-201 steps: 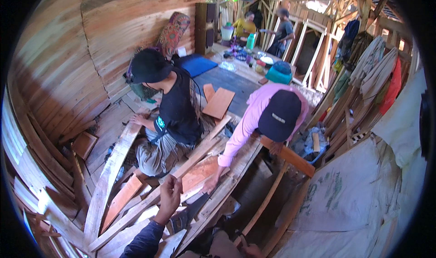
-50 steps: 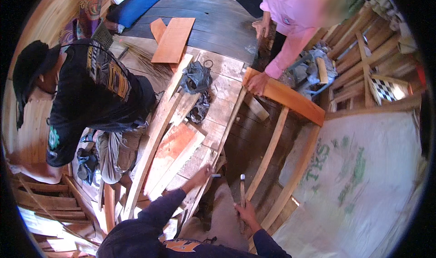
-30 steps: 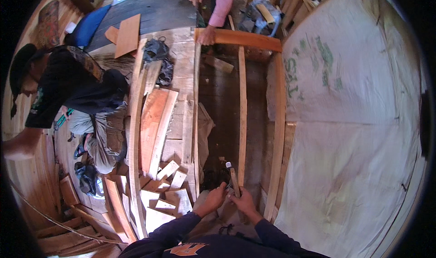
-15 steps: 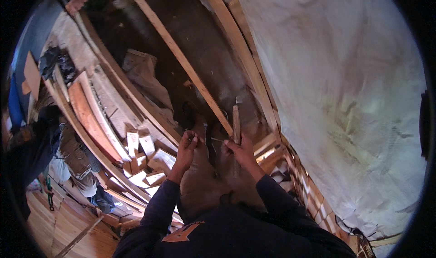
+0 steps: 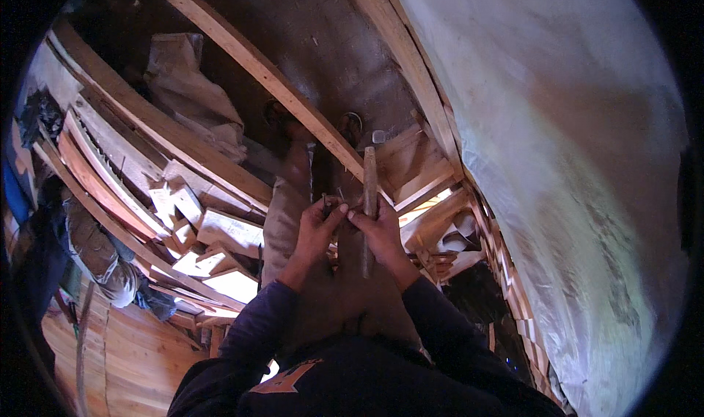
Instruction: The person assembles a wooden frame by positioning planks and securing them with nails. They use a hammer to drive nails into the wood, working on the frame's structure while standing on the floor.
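My left hand [image 5: 317, 230] is closed in front of my legs, thumb against fingers. A thin nail [image 5: 325, 198] pokes up from it. Close beside it, almost touching, my right hand [image 5: 383, 233] is closed around a pale wooden handle [image 5: 369, 171]. This handle stands roughly upright, its upper end above my fingers and its lower end below my palm. Whatever tool head it may have does not show. Another thin, shiny nail-like piece [image 5: 339, 194] shows between the two hands; which hand has it, I cannot tell.
A long wooden beam [image 5: 257, 61] runs diagonally past my feet. Several offcuts [image 5: 227, 230] and boards [image 5: 110, 178] lie to the left, with a crumpled sheet [image 5: 191, 87] beyond. Whitish plastic sheeting [image 5: 557, 167] covers the right side, beside another beam [image 5: 400, 46].
My hands have come closer together, and the wooden handle has moved slightly left with my right hand. The view has shifted, bringing my feet and the floor beams into different places.
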Motion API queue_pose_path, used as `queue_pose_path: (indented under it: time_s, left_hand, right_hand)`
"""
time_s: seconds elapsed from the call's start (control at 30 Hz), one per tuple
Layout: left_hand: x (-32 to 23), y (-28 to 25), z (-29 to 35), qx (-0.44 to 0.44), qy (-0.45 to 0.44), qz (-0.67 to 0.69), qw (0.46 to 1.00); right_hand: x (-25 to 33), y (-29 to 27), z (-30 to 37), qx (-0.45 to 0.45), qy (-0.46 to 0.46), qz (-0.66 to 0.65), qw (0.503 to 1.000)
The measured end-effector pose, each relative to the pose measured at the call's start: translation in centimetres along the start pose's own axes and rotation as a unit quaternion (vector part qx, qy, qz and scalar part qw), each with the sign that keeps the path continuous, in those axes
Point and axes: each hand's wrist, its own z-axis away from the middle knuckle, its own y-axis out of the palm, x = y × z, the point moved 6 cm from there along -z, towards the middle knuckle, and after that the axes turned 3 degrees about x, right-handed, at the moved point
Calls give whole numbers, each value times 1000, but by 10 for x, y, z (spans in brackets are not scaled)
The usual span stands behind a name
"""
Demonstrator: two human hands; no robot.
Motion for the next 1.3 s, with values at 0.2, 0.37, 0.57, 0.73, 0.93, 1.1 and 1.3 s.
queue_pose_path:
  time_s: [0.2, 0.37, 0.57, 0.73, 0.93, 1.1, 1.3]
  left_hand:
    - [39, 22, -21, 18, -11, 33, 999]
    - [67, 19, -53, -61, 29, -35, 997]
    - [120, 61, -114, -107, -36, 57, 992]
    - [184, 134, -177, -138, 34, 130, 981]
    - [243, 208, -216, -196, 51, 228, 952]
    - [266, 242, -234, -176, 14, 368, 913]
    - [259, 230, -224, -210, -54, 99, 971]
  right_hand:
    - [-42, -20, -6, 38, 32, -93, 994]
    - [-45, -56, -3, 2, 92, 0, 996]
    - [-68, -124, 7, 3, 129, -35, 991]
    - [-50, -174, 2, 4, 24, 173, 985]
    - [6, -194, -7, 4, -24, 543, 839]
    - [8, -184, -18, 28, 2, 583, 812]
    - [-4, -172, -30, 80, -51, 688, 719]
